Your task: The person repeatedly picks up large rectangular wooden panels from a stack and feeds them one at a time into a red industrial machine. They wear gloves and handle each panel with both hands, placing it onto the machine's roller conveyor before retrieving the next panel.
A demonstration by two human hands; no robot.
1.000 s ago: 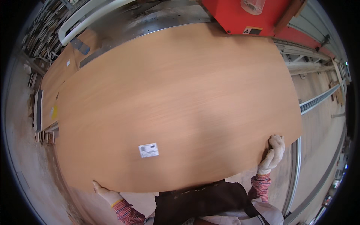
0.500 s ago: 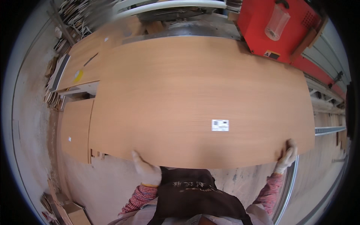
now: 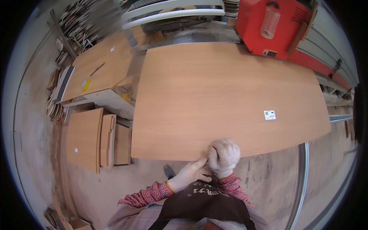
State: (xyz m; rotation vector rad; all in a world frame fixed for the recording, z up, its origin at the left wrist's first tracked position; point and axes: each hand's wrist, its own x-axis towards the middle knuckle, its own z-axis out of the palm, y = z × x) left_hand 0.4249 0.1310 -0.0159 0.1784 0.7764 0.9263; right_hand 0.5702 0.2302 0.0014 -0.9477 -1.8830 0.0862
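A large wood-grain panel (image 3: 214, 88) lies flat before me, with a white label (image 3: 270, 115) on its right half. Both hands wear pale gloves and meet by the panel's near edge. My right hand (image 3: 224, 158) is closed, its fingers curled, over that edge; what it grips, if anything, is hidden. Just left of it and lower, my left hand (image 3: 189, 175) reaches across with its fingers stretched out and somewhat apart, their tips almost at the right hand. Neither hand holds the panel visibly.
A red machine housing (image 3: 264, 30) stands at the far right, beyond the panel. On the left, a wood-grain worktop (image 3: 103, 65) carries a knife (image 3: 97, 69) and a yellow tape roll (image 3: 86, 84). Stacked boards (image 3: 84, 138) stand below it. A metal rail (image 3: 303, 180) runs along the right.
The panel has shifted right, uncovering the worktop's end and more boards. Both hands have left its near edge, where they were wide apart, and come together in front of me.
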